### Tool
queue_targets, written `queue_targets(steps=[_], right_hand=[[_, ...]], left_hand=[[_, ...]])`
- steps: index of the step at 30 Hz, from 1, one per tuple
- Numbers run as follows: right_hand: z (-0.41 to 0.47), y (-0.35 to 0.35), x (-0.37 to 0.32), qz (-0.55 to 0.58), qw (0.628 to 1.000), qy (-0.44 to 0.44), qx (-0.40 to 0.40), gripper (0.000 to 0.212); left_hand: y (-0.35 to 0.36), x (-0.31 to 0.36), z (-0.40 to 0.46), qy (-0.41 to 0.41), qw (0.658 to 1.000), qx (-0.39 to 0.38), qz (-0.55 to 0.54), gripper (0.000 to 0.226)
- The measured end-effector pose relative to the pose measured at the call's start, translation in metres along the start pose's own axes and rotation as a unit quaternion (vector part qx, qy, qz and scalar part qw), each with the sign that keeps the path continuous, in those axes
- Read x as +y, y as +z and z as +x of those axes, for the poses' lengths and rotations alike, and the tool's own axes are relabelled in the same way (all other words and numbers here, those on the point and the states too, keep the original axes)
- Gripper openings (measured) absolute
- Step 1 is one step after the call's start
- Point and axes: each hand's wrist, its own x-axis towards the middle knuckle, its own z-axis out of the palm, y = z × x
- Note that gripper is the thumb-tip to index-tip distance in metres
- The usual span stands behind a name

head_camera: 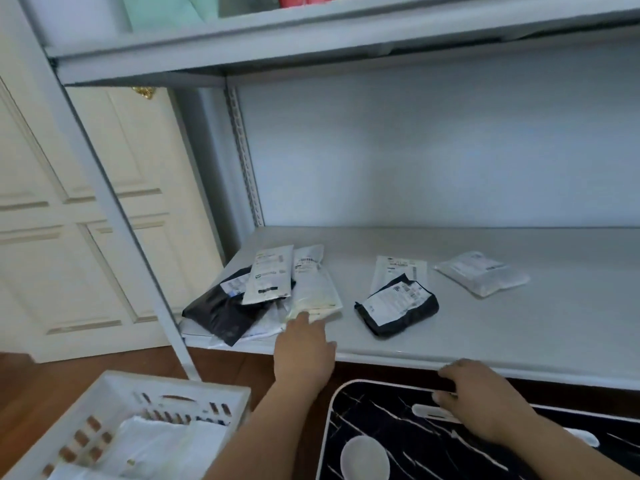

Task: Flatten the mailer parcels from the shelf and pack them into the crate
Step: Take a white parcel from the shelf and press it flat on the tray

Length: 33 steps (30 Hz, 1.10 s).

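Left hand [304, 355], fingers extended, touches cream mailer [317, 289]; right hand [485, 400] idle. Mailer judged light, limp, slippery: pinch near edge.

A pale grey shelf [450, 327] carries mailer parcels. At its left end lies a heap of black and white parcels [263, 299], overlapping. Near the middle, a black parcel [398, 306] with a white label rests partly on a flat white one [398, 266]. Further right, apart, lies a clear-wrapped parcel [483, 273].
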Motion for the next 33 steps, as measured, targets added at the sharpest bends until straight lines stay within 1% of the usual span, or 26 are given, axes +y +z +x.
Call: queue_targets(steps=[3, 4, 6, 8, 10, 11, 12, 13, 14, 16, 17, 18, 19, 20, 22, 23, 25, 26, 27, 28, 30, 31, 32, 33], right_hand=[[0.019, 0.002, -0.009, 0.034, 0.999, -0.017, 0.016, 0.041], [0.025, 0.003, -0.012, 0.038, 0.999, -0.026, 0.02, 0.04], [0.036, 0.006, -0.018, 0.045, 0.998, -0.046, 0.026, 0.041], [0.043, 0.007, -0.023, 0.055, 0.996, -0.065, 0.032, 0.041], [0.046, 0.011, -0.024, 0.066, 0.994, -0.076, 0.035, 0.04], [0.045, 0.013, -0.024, 0.071, 0.994, -0.077, 0.03, 0.039], [0.045, 0.017, -0.023, 0.078, 0.993, -0.08, 0.032, 0.037], [0.044, 0.021, -0.022, 0.083, 0.992, -0.084, 0.037, 0.035], [0.043, 0.024, -0.021, 0.089, 0.991, -0.087, 0.044, 0.034], [0.039, 0.027, -0.018, 0.106, 0.99, -0.083, 0.051, 0.036], [0.038, 0.028, -0.017, 0.115, 0.989, -0.077, 0.049, 0.038], [0.037, 0.029, -0.015, 0.125, 0.989, -0.068, 0.047, 0.04], [0.035, 0.03, -0.013, 0.131, 0.989, -0.061, 0.043, 0.041], [0.033, 0.03, -0.013, 0.137, 0.988, -0.056, 0.042, 0.041], [0.026, 0.026, -0.012, 0.148, 0.987, -0.049, 0.043, 0.039], [0.021, 0.021, -0.013, 0.167, 0.984, -0.045, 0.046, 0.036], [0.013, 0.009, -0.012, 0.256, 0.965, -0.027, 0.056, 0.032], [0.007, -0.002, -0.011, 0.333, 0.941, -0.005, 0.059, 0.035], [-0.001, -0.014, -0.009, 0.417, 0.907, 0.022, 0.06, 0.04], [0.0, -0.022, -0.01, 0.51, 0.857, 0.046, 0.06, 0.047], [-0.017, -0.04, 0.006, 0.674, 0.729, 0.083, 0.088, 0.059], [-0.026, -0.046, 0.017, 0.732, 0.664, 0.098, 0.113, 0.063], [-0.038, -0.047, 0.031, 0.78, 0.598, 0.108, 0.147, 0.061], [-0.051, -0.048, 0.048, 0.816, 0.536, 0.116, 0.183, 0.052]], left_hand=[[-0.001, -0.021, 0.02, -0.055, 0.997, 0.056, -0.026, 0.046], [-0.001, -0.024, 0.028, -0.058, 0.996, 0.066, -0.013, 0.046], [0.005, -0.023, 0.044, -0.031, 0.995, 0.083, 0.053, 0.041], [0.011, -0.018, 0.058, 0.022, 0.987, 0.093, 0.125, 0.038], [0.018, -0.016, 0.071, 0.047, 0.982, 0.073, 0.17, 0.05], [0.021, -0.014, 0.077, 0.044, 0.982, 0.05, 0.176, 0.056], [0.022, -0.012, 0.081, 0.034, 0.983, 0.025, 0.179, 0.058], [0.022, -0.011, 0.085, 0.027, 0.982, 0.006, 0.185, 0.054], [0.021, -0.011, 0.088, 0.028, 0.981, 0.003, 0.192, 0.048], [0.013, -0.01, 0.093, 0.028, 0.98, 0.026, 0.195, 0.037], [0.006, -0.01, 0.094, 0.014, 0.984, 0.052, 0.17, 0.035], [-0.002, -0.011, 0.096, -0.006, 0.989, 0.091, 0.118, 0.031], [-0.012, -0.011, 0.096, -0.03, 0.988, 0.145, 0.043, 0.026], [-0.025, -0.011, 0.097, -0.052, 0.977, 0.204, -0.042, 0.022], [-0.053, -0.006, 0.093, -0.077, 0.931, 0.292, -0.206, 0.024], [-0.065, -0.004, 0.089, -0.068, 0.911, 0.312, -0.261, 0.026], [-0.082, 0.002, 0.078, -0.036, 0.885, 0.308, -0.348, 0.023], [-0.087, 0.007, 0.068, -0.016, 0.874, 0.29, -0.39, 0.019], [-0.089, 0.012, 0.058, -0.001, 0.862, 0.266, -0.431, 0.015], [-0.088, 0.013, 0.05, 0.013, 0.853, 0.247, -0.46, 0.017], [-0.086, 0.028, 0.023, 0.053, 0.837, 0.197, -0.508, 0.024], [-0.08, 0.034, 0.007, 0.078, 0.828, 0.166, -0.53, 0.027], [-0.073, 0.04, -0.006, 0.105, 0.826, 0.134, -0.537, 0.031], [-0.063, 0.045, -0.02, 0.131, 0.83, 0.106, -0.532, 0.036]])
